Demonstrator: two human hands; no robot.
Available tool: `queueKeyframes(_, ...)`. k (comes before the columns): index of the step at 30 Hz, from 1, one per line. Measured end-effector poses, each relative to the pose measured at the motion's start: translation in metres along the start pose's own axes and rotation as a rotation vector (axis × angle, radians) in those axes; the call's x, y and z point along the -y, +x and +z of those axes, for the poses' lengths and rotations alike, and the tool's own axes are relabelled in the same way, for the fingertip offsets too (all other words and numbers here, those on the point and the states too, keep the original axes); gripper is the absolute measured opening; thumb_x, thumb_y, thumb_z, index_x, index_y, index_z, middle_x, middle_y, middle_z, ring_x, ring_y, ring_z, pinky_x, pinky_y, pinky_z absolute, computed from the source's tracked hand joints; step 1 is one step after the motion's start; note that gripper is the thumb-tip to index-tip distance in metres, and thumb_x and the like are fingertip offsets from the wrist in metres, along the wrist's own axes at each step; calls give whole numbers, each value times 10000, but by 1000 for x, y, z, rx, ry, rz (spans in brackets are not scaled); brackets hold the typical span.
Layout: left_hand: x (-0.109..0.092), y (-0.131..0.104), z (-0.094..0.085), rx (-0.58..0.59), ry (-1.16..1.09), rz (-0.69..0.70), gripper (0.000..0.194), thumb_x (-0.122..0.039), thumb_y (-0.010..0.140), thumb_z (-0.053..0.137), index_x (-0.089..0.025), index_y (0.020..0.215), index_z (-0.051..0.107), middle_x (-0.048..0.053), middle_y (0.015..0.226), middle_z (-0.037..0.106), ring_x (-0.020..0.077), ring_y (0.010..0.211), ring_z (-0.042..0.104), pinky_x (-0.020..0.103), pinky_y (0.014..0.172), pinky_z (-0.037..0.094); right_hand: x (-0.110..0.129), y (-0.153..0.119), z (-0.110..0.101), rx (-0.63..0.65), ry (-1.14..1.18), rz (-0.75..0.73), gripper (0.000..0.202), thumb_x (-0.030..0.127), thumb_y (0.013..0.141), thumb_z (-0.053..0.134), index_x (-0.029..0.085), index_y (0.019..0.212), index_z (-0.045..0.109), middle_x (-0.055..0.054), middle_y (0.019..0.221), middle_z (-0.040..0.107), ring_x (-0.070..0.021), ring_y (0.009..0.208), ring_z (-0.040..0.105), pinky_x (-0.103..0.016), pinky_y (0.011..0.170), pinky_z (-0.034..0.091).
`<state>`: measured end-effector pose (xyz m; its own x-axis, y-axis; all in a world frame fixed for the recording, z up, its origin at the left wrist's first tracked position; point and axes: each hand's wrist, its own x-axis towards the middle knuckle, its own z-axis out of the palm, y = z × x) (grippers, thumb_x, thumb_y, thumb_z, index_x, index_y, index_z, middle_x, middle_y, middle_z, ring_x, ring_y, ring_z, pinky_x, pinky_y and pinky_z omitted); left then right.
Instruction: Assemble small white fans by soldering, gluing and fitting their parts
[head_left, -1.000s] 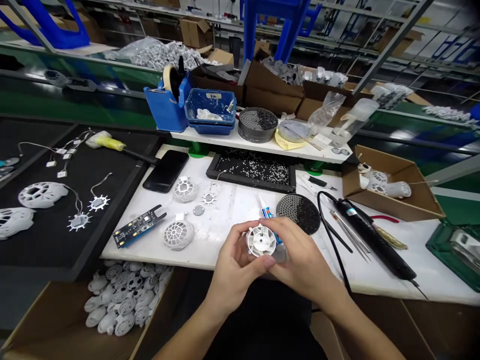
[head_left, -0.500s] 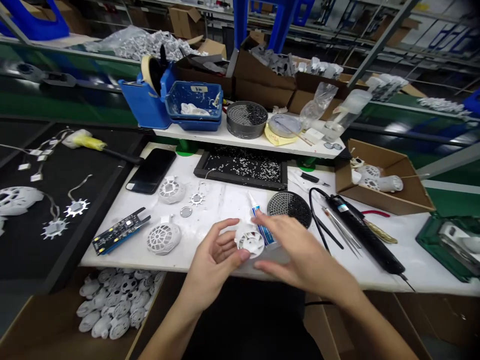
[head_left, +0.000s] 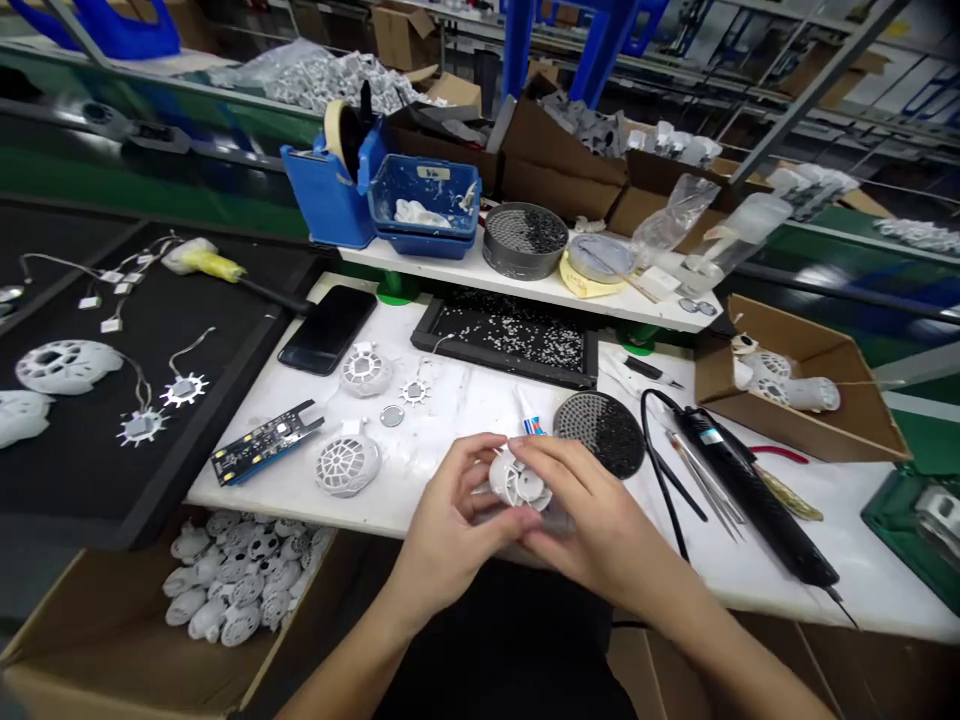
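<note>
A small white round openwork part [head_left: 517,482] is held between both hands above the table's front edge. My left hand [head_left: 454,520] wraps it from the left, with the thumb below it. From the right, my right hand [head_left: 592,510] closes on the same part, fingers over its top and thumb underneath. Just behind the hands lies a glue tube [head_left: 529,415], partly hidden by them. A round perforated dish [head_left: 598,432] with black bits lies behind my right hand. To the left are two white openwork shells [head_left: 347,465] [head_left: 366,372] and a small disc [head_left: 391,415].
A circuit board [head_left: 266,443] and a phone [head_left: 328,330] lie at the left. A black handheld tool [head_left: 757,500], tweezers [head_left: 709,485] and a carton [head_left: 802,425] stand right. A black tray [head_left: 510,340] sits behind. Below left is a box [head_left: 97,620] of white parts.
My right hand has moved in and closed on the white part, which has turned in my fingers. The camera view has shifted, so the table items sit differently in the picture.
</note>
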<state>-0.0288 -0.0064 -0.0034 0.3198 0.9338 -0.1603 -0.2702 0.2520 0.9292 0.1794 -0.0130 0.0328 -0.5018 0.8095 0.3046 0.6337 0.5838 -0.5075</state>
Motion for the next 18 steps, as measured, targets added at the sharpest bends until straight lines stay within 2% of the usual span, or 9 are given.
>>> queueKeyframes(2,-2,-10,-11,24,213,47,678,-356,824,907,-312,1397,547,39,1166,702,209,1018,739,309,855,610,6,-3,12,16,33,13,619,242,1019,666,255,1585,415,-139,1449,606,-287,1339,595,-484,1115,555)
queueKeyframes(4,-5,-19,-26,28,589,146,681,-427,845,884,-293,1431,564,38,1054,711,231,953,712,356,830,586,3,-4,13,121,38,21,577,215,1018,652,258,1556,450,-127,1455,600,-282,1337,583,-489,1120,541)
queueKeyframes(6,-7,-27,-39,16,990,242,577,-469,907,812,-243,1401,618,57,1000,708,255,903,677,403,809,550,-4,-2,9,234,19,10,569,189,1007,641,260,1543,465,-110,1469,595,-279,1344,568,-505,1136,523)
queueKeyframes(8,-8,-31,-47,-5,1251,304,440,-431,982,722,-207,1355,654,81,1028,703,275,918,659,428,811,525,-9,-1,7,294,-12,0,586,159,989,631,259,1541,464,-98,1476,594,-276,1353,556,-523,1159,504)
queueKeyframes(11,-6,-31,-49,-5,1361,333,243,-286,1056,590,-208,1268,681,68,1024,680,254,921,642,403,802,504,-13,-2,6,341,-59,10,634,109,962,607,259,1555,444,-86,1501,579,-273,1374,538,-538,1184,486)
queueKeyframes(14,-5,-30,-47,-62,1341,371,181,-200,1064,529,-210,1125,699,67,1038,656,234,937,616,374,799,487,-10,-4,3,375,-96,38,633,125,964,614,266,1557,444,-79,1533,550,-279,1412,506,-537,1202,477)
queueKeyframes(16,-5,-29,-47,-75,1298,399,157,-178,1050,542,-205,1081,694,76,1092,658,233,970,607,374,825,488,1,-1,3,322,-124,39,611,167,982,630,248,1560,451,-98,1567,513,-300,1453,467,-540,1213,464)
queueKeyframes(18,-6,-30,-48,-52,1216,414,136,-164,1043,557,-202,1087,680,74,1114,670,232,1002,610,380,868,499,17,5,9,178,-110,10,577,166,997,624,216,1550,467,-124,1561,511,-305,1455,464,-523,1221,449)
